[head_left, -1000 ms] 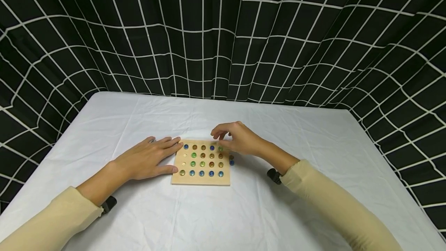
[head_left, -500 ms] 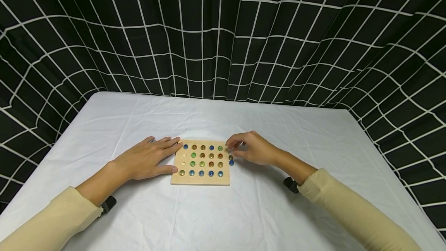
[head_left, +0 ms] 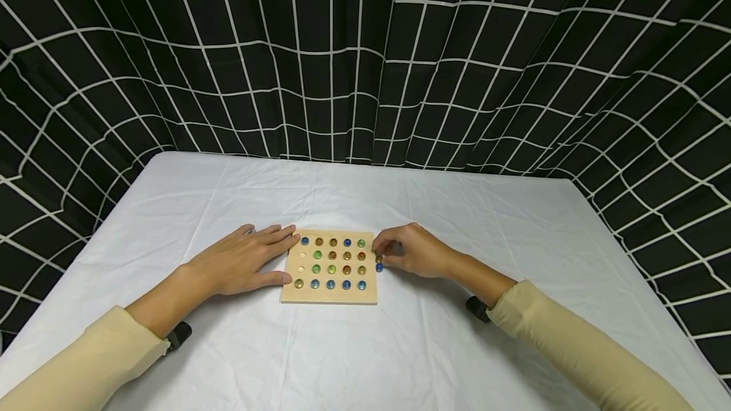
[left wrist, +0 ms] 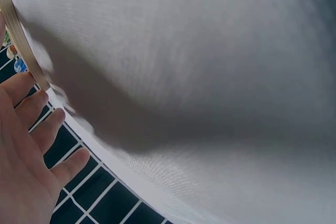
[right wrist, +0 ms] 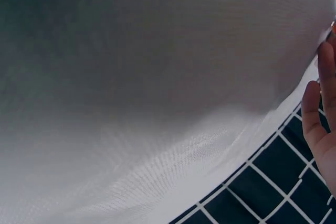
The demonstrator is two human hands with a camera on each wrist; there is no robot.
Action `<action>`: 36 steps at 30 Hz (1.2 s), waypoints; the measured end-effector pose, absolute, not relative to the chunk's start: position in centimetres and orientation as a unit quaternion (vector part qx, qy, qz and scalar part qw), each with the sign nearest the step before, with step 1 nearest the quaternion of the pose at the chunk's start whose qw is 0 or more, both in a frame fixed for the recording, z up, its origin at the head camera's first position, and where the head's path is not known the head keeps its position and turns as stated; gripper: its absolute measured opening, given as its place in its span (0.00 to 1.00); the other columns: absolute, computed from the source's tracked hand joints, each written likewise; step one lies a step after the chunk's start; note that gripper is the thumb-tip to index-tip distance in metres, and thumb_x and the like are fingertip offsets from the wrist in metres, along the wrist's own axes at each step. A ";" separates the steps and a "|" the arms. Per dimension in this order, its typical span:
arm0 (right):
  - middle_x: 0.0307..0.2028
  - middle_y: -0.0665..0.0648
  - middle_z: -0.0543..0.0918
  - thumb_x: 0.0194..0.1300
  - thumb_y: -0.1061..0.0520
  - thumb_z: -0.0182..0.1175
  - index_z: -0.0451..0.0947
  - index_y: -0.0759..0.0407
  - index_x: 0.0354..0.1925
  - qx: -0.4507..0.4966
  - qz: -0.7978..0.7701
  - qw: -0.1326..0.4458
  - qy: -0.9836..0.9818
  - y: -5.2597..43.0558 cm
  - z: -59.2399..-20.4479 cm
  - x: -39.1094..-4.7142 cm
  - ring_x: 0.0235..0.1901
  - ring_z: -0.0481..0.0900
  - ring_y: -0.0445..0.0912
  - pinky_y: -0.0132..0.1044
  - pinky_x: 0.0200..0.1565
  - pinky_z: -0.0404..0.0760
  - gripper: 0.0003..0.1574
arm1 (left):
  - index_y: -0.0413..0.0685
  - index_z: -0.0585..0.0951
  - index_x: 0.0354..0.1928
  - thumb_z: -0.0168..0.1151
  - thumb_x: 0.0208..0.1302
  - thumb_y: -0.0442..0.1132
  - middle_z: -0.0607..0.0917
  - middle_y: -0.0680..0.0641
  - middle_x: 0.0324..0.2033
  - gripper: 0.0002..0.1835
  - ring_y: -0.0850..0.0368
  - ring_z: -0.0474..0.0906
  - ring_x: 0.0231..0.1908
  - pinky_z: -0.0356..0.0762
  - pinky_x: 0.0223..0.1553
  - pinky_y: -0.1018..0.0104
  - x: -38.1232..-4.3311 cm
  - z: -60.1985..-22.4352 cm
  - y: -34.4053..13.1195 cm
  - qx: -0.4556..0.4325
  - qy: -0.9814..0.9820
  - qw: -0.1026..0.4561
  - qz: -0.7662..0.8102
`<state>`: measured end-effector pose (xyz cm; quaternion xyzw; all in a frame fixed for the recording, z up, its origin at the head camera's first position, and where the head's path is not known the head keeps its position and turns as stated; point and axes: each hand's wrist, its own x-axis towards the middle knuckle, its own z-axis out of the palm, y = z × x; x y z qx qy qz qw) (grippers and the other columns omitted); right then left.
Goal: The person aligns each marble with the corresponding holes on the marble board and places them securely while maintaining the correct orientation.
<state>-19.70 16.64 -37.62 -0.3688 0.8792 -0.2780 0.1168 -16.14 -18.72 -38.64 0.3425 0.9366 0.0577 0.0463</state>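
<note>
A light wooden board (head_left: 328, 297) lies on the table, with rows of coloured glass marbles in its hollows. Two hollows near its left side, such as the upper hollow (head_left: 303, 255), hold none. My left hand (head_left: 242, 260) lies flat with spread fingers, thumb and fingertips resting on the board's left edge. At the right edge, my right hand (head_left: 419, 251) has curled fingers, its thumb and index fingertip pinching an amber marble (head_left: 379, 259). Just below that sits a blue marble (head_left: 379, 267), beside the board. In the right wrist view only part of the right hand's fingers (right wrist: 326, 77) shows.
A white cloth (head_left: 285, 354) with creases covers the table. Behind it and along both sides hangs a black curtain (head_left: 354, 68) with a white grid. Each wrist wears a black camera, such as the right wrist camera (head_left: 477, 308).
My right hand has moved right, from over the board's top right corner to the loose marbles at its right edge, and its fingertips have closed in on the amber one. The left hand stays put.
</note>
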 end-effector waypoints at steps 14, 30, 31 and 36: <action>0.37 0.47 0.87 0.60 0.66 0.70 0.84 0.56 0.44 -0.378 -0.278 0.105 0.877 16.7 -37.9 -19.9 0.38 0.81 0.36 0.37 0.44 0.82 0.14 | 0.53 0.60 0.77 0.48 0.69 0.70 0.62 0.49 0.75 0.43 0.45 0.59 0.73 0.59 0.66 0.36 -16.1 -38.6 -18.6 0.338 0.938 0.051 0.059; 0.38 0.50 0.87 0.62 0.67 0.67 0.83 0.62 0.48 -0.366 -0.339 0.084 0.863 16.0 -37.0 -19.9 0.41 0.82 0.41 0.46 0.48 0.81 0.15 | 0.53 0.60 0.77 0.47 0.69 0.71 0.62 0.49 0.75 0.44 0.46 0.59 0.73 0.59 0.66 0.36 -16.0 -38.6 -18.7 0.338 0.938 0.049 0.058; 0.39 0.51 0.87 0.62 0.67 0.67 0.83 0.62 0.48 -0.368 -0.342 0.082 0.861 15.8 -37.0 -19.8 0.41 0.82 0.41 0.46 0.48 0.81 0.15 | 0.53 0.60 0.77 0.47 0.69 0.71 0.62 0.49 0.75 0.44 0.46 0.59 0.73 0.59 0.66 0.36 -16.0 -38.6 -18.7 0.338 0.938 0.049 0.058; 0.39 0.52 0.87 0.63 0.67 0.66 0.82 0.63 0.49 -0.379 -0.352 0.080 0.852 14.8 -36.8 -19.8 0.41 0.83 0.41 0.46 0.49 0.80 0.15 | 0.53 0.60 0.77 0.46 0.69 0.71 0.62 0.49 0.75 0.44 0.46 0.59 0.73 0.59 0.66 0.36 -16.1 -38.7 -18.7 0.339 0.938 0.049 0.057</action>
